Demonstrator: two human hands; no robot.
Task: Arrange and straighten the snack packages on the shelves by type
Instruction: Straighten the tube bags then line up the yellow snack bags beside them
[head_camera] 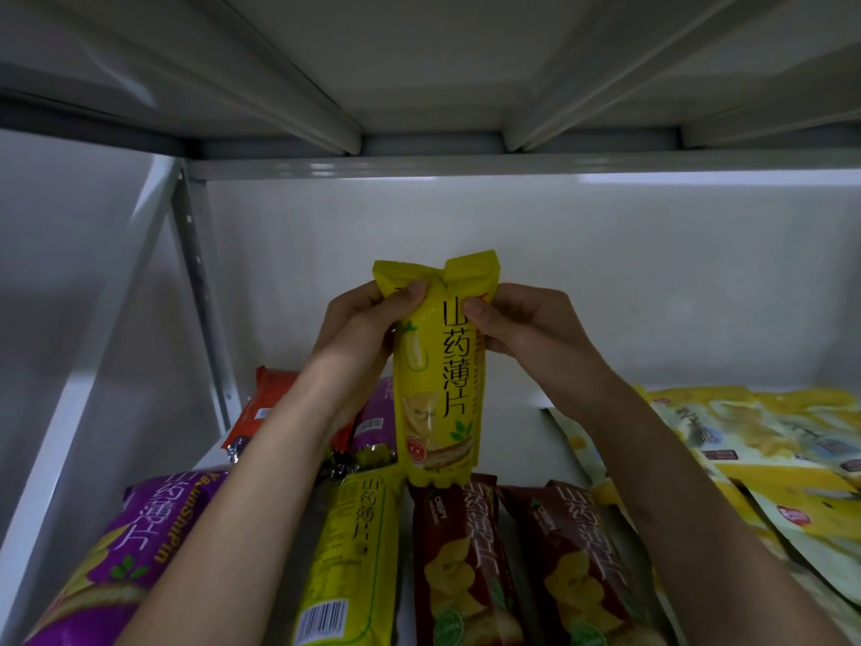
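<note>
A tall yellow snack package (438, 384) with black characters stands upright above the white shelf (526, 440). My left hand (368, 319) grips its upper left edge and my right hand (522, 324) grips its upper right edge, thumbs on the front. Below it lie another yellow package (349, 552), back side up with a barcode, and two dark red packages (456, 561) (582, 571) side by side. A purple package (135, 543) lies at the front left.
An orange-red package (265, 407) and a second purple one (377, 417) lie behind my left forearm. Several flat yellow-and-white bags (755, 440) are piled at the right. A metal upright (200, 291) stands at the left and the upper shelf's underside (419, 86) is close overhead.
</note>
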